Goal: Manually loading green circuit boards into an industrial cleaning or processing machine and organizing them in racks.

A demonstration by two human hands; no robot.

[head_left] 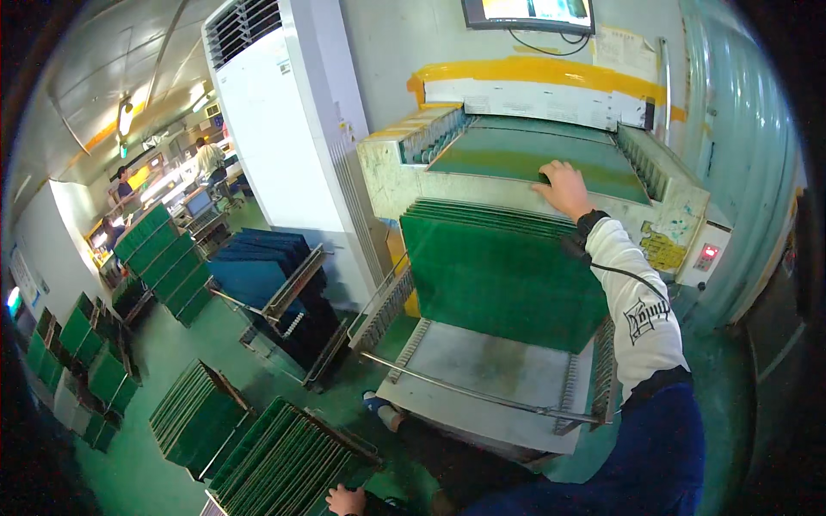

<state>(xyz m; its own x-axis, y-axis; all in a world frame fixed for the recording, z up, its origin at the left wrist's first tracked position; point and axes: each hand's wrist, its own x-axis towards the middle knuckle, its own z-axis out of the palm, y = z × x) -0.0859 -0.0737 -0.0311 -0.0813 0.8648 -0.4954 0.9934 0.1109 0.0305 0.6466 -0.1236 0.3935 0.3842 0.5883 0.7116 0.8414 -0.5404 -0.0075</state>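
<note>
My right hand (566, 189) reaches forward to a roller conveyor machine (385, 172). Its fingers are bent over the front edge of a flat green panel (516, 153) lying on the rollers, the thumb close to that edge. Just below stands a slotted rack (482, 391) with several green panels (499, 279) upright in it, close together. Low in the view, my left hand (346, 499) is closed, its fingers curled at the near end of a floor rack of green panels (280, 456). What those fingers hold, if anything, is hidden.
A rack of dark blue panels (258, 267) stands left of the slotted rack, before a tall white cabinet unit (271, 146). More green panel racks (168, 262) line the floor at left. A small control box (705, 255) with a red display is at right. People work far back.
</note>
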